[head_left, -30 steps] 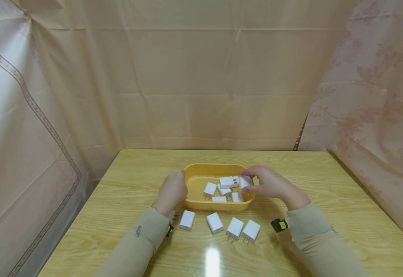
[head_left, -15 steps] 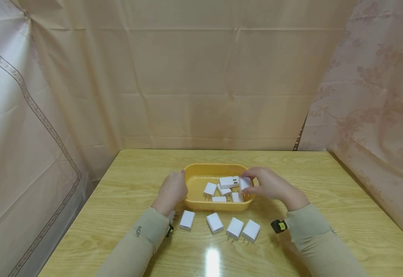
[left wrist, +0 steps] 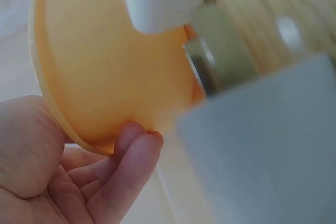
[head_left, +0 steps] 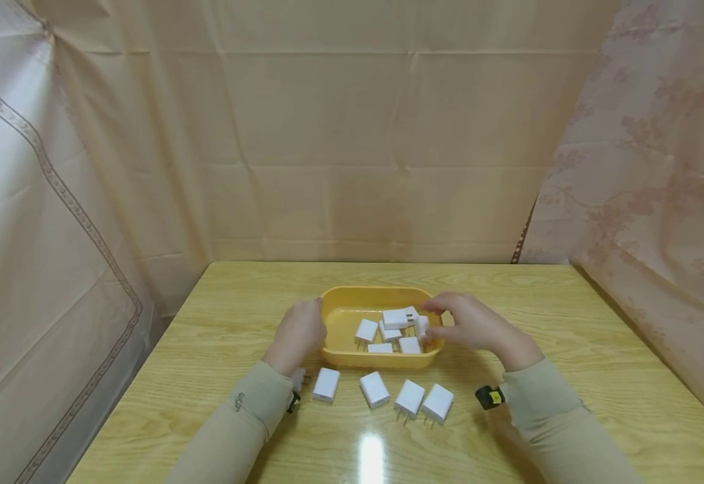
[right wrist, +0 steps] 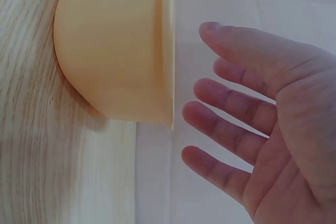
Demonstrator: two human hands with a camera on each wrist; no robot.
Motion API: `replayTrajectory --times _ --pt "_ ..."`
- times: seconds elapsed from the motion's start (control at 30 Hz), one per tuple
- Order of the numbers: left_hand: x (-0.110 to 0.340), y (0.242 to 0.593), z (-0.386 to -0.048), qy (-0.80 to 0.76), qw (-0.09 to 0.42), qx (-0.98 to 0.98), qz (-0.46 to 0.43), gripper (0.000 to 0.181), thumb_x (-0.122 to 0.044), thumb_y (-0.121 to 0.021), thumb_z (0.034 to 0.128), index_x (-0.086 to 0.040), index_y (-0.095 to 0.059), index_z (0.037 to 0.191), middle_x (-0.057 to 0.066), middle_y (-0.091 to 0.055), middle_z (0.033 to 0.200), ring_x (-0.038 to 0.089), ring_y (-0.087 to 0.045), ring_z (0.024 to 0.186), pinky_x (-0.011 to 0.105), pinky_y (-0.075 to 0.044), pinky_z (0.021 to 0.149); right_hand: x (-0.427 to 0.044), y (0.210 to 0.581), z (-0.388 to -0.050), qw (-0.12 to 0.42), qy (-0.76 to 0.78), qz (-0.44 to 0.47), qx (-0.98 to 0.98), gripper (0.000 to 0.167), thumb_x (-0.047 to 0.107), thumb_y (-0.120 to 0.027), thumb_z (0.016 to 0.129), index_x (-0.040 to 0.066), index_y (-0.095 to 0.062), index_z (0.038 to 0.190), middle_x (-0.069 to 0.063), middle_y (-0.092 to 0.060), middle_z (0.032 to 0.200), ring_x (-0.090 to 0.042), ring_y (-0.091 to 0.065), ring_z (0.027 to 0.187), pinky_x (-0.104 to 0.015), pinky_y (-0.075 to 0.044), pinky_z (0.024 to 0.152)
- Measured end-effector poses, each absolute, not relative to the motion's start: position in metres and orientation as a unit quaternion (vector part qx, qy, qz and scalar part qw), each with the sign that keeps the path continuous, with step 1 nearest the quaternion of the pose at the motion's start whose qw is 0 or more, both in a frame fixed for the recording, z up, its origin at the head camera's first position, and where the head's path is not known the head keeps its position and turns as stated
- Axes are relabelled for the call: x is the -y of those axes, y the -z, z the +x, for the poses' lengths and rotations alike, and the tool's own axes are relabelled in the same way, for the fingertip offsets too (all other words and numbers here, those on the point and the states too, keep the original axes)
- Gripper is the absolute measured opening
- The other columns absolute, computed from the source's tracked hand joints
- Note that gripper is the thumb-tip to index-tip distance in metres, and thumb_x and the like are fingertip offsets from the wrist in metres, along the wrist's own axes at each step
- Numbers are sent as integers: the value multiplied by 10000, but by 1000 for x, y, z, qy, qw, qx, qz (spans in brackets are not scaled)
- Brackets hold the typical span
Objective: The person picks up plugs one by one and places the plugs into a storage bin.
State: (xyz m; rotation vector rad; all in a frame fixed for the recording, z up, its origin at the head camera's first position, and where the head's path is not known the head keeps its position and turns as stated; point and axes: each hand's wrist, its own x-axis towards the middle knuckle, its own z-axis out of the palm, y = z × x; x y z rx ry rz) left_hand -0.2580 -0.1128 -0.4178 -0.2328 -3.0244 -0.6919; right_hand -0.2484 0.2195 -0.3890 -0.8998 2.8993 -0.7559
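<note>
A yellow oval plastic basket (head_left: 382, 361) stands on the table, with several white charger plugs in it. My left hand (head_left: 300, 333) grips its left end; in the left wrist view, thumb and fingers (left wrist: 131, 174) pinch the rim. Over the right end, my right hand (head_left: 469, 323) holds nothing. The right wrist view shows its fingers (right wrist: 220, 119) relaxed and apart, beside the basket wall (right wrist: 118, 45). Just by those fingertips, a white charger plug (head_left: 421, 327) lies in the basket, next to a plug with two USB ports (head_left: 395, 318).
In front of the basket, more plugs lie on the wooden table: one (head_left: 326, 385) at left, one (head_left: 374, 390) in the middle, and a pair (head_left: 438, 403) to the right. Another plug (head_left: 299, 378) is partly hidden by my left wrist. Cloth curtains (head_left: 352, 148) surround the table.
My right hand has let go of a charger plug, which has dropped into the basket's right side. The plugs there have shifted slightly. My left hand stays on the rim.
</note>
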Motion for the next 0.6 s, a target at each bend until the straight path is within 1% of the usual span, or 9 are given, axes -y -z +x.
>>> replayTrajectory --times 0.1,0.17,0.23,0.3,0.4,0.47,0.57,0.6 --pt "115 417 -258 232 14 970 -71 506 84 -549 884 51 -575 1389 239 -651 1262 247 -605 788 287 -479 531 -221 387 -247 -2 235 -289 -928 431 217 -794 898 10 -686 1260 -100 -695 1155 -259 -624 1053 -516 -507 938" --pt "116 416 -259 234 17 969 -74 491 60 -577 882 49 -590 1373 229 -661 1245 238 -607 776 295 -491 555 -223 386 -245 -9 229 -292 -928 432 220 -793 897 16 -686 1262 -106 -694 1169 -255 -622 1059 -512 -505 941" --pt "117 416 -260 237 19 968 -78 440 32 -608 884 49 -625 1323 202 -690 1153 224 -605 740 298 -499 567 -224 385 -244 -14 224 -297 -928 431 225 -790 899 25 -684 1267 -104 -692 1186 -256 -622 1070 -507 -505 943" --pt "118 415 -261 234 22 968 -83 362 -8 -643 895 49 -658 1252 159 -701 1023 204 -597 703 295 -500 572 -225 383 -243 -16 221 -302 -927 432 232 -784 906 35 -680 1276 -93 -688 1201 -263 -623 1082 -507 -506 945" --pt "120 413 -264 245 15 966 -82 251 -34 -660 909 40 -684 1147 91 -657 856 191 -591 658 290 -507 553 -227 381 -241 -19 218 -308 -926 441 241 -779 913 34 -673 1288 -90 -683 1219 -274 -624 1097 -514 -504 952" --pt "120 411 -265 247 10 966 -80 235 -49 -664 919 33 -684 1138 72 -646 840 186 -592 663 285 -509 557 -229 379 -240 -19 220 -309 -925 448 238 -776 917 26 -666 1296 -103 -679 1230 -284 -623 1105 -525 -499 958" --pt "121 408 -267 250 10 964 -88 192 -33 -655 912 26 -682 1092 64 -635 812 183 -587 655 280 -503 548 -231 377 -238 -22 221 -310 -924 457 226 -775 919 10 -657 1305 -125 -674 1246 -290 -621 1114 -536 -493 967" --pt "121 408 -268 248 12 964 -92 201 -27 -655 907 27 -681 1098 62 -633 816 181 -586 659 278 -504 553 -232 376 -237 -23 221 -311 -924 457 221 -774 920 8 -656 1306 -128 -673 1247 -292 -620 1115 -539 -492 967"
